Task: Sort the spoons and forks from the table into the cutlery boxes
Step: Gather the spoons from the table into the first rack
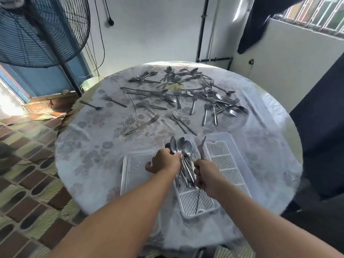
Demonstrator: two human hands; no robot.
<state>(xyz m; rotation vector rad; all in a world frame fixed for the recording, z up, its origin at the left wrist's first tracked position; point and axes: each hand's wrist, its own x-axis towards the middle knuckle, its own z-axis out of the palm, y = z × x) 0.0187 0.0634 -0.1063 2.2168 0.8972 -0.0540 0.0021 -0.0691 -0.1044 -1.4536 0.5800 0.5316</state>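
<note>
Left hand (165, 160) gripping spoons (181, 146), right hand (205, 174) holding utensil (203, 147), forks (195, 101) scattered beyond, fan (37, 30) left

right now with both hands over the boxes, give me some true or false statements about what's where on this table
1. The left hand grips a bunch of spoons over the middle box. True.
2. The right box is packed with forks. False: only its white grid insert shows, with no cutlery lying in it.
3. Loose forks and spoons lie scattered on the far half of the table. True.
4. The right hand is empty and flat on the table. False: its fingers curl round a utensil handle between the middle and right boxes.
5. The table is bare wood. False: a floral cloth under clear plastic covers it.
</note>
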